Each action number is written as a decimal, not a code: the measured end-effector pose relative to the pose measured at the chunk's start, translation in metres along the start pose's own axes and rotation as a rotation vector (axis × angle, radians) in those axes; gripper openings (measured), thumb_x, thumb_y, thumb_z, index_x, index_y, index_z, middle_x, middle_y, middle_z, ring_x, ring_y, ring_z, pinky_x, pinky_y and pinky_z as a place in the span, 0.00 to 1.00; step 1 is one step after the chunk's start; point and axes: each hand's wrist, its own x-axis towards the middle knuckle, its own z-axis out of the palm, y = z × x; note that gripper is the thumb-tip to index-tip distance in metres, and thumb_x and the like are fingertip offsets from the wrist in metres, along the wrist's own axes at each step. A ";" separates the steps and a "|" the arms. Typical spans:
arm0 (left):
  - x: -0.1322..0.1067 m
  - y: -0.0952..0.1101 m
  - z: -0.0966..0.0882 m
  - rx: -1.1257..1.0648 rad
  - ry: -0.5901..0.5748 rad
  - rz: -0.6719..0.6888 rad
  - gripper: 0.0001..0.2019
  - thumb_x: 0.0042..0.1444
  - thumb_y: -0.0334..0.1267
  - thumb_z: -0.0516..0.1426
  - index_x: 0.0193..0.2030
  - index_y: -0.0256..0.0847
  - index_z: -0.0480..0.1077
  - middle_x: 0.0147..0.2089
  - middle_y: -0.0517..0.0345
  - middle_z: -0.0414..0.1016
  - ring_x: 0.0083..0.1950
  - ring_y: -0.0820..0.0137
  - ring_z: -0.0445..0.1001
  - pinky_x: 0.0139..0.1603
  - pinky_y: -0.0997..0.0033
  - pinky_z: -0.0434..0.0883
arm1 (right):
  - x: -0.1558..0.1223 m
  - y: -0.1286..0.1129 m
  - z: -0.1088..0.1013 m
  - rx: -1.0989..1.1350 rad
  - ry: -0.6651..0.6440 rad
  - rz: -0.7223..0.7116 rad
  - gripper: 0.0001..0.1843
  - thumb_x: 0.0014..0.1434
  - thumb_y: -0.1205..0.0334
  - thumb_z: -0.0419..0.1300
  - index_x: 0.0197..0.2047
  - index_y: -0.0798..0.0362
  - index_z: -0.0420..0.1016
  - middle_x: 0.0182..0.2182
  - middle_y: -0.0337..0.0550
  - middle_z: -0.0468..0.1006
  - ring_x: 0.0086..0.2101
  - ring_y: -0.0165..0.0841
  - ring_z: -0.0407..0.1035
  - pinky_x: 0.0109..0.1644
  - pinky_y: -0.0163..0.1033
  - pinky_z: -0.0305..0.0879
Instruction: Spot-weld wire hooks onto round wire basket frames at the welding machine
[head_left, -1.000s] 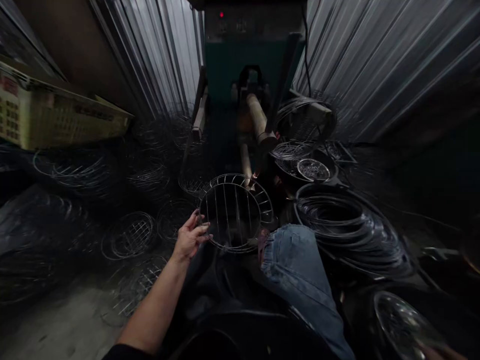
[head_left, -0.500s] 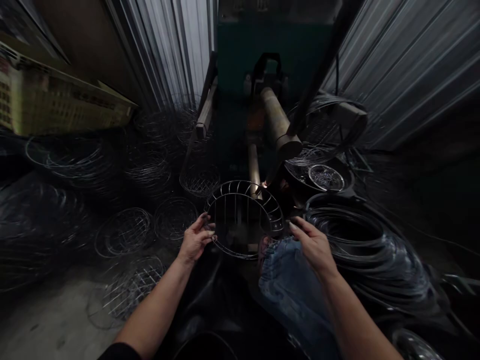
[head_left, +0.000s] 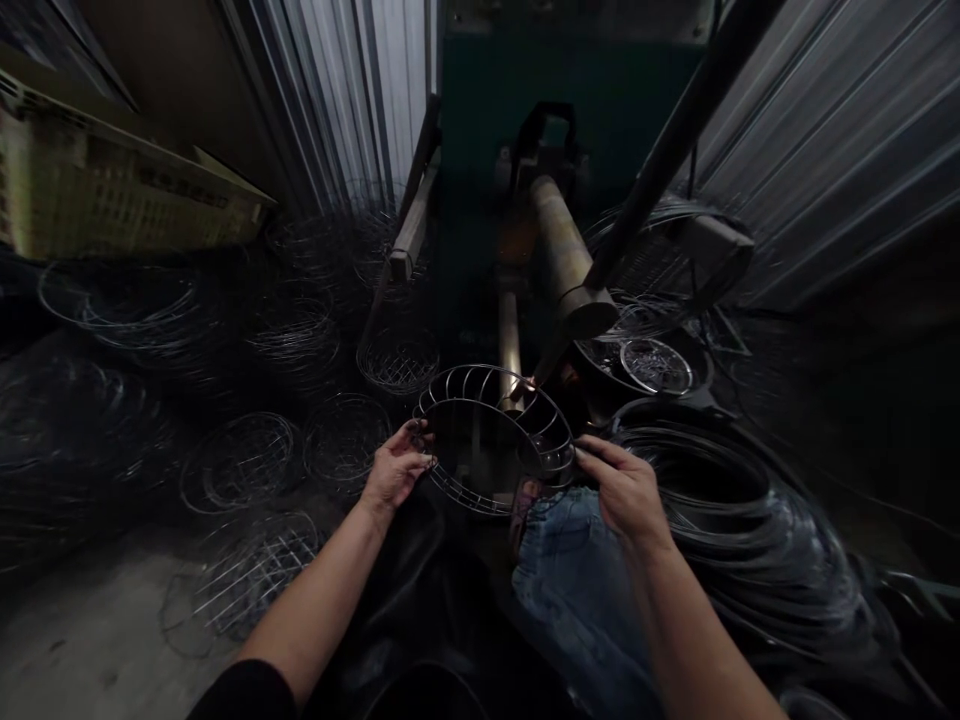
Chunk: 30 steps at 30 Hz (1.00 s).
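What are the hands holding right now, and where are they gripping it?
A round wire basket, held by its rim: the left hand grips the left edge, the right hand the right edge.

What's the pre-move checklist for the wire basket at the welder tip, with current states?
1. Left hand gripping the wire basket rim: ok.
2. Right hand on the opposite rim: ok.
3. Basket's far rim under the electrode tip, small glow there: ok.
4. Fingers away from the glowing spot: ok, both hands sit on the near side.
5. Actual contact between tip and wire: cannot tell, too dark.
6. Room on the right: not ok, stacked wire rings lie right next to the right hand.
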 end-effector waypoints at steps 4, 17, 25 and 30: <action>0.008 0.005 0.003 0.027 0.007 -0.018 0.30 0.27 0.20 0.65 0.43 0.44 0.75 0.55 0.52 0.68 0.52 0.60 0.68 0.37 0.65 0.75 | 0.000 -0.007 0.004 0.014 -0.025 0.025 0.16 0.33 0.58 0.75 0.29 0.52 0.82 0.27 0.42 0.80 0.28 0.34 0.73 0.33 0.38 0.70; 0.038 0.004 0.006 -0.008 -0.074 -0.033 0.28 0.29 0.20 0.63 0.42 0.42 0.74 0.57 0.50 0.67 0.53 0.59 0.69 0.37 0.68 0.72 | -0.004 -0.004 0.004 -0.040 0.010 -0.026 0.14 0.37 0.58 0.74 0.30 0.52 0.82 0.27 0.42 0.79 0.29 0.34 0.71 0.35 0.40 0.70; 0.060 -0.004 0.012 -0.026 -0.103 -0.048 0.28 0.28 0.19 0.62 0.42 0.41 0.73 0.56 0.49 0.69 0.54 0.56 0.69 0.38 0.66 0.72 | -0.002 -0.002 0.002 -0.112 0.009 -0.075 0.15 0.40 0.56 0.72 0.32 0.53 0.81 0.29 0.43 0.78 0.30 0.35 0.71 0.37 0.42 0.70; 0.061 -0.008 0.014 -0.002 -0.102 0.037 0.27 0.26 0.18 0.63 0.39 0.39 0.75 0.56 0.48 0.69 0.54 0.58 0.69 0.40 0.66 0.71 | -0.001 0.004 -0.006 -0.169 0.096 -0.093 0.18 0.41 0.56 0.72 0.37 0.53 0.80 0.33 0.44 0.79 0.34 0.37 0.72 0.44 0.47 0.70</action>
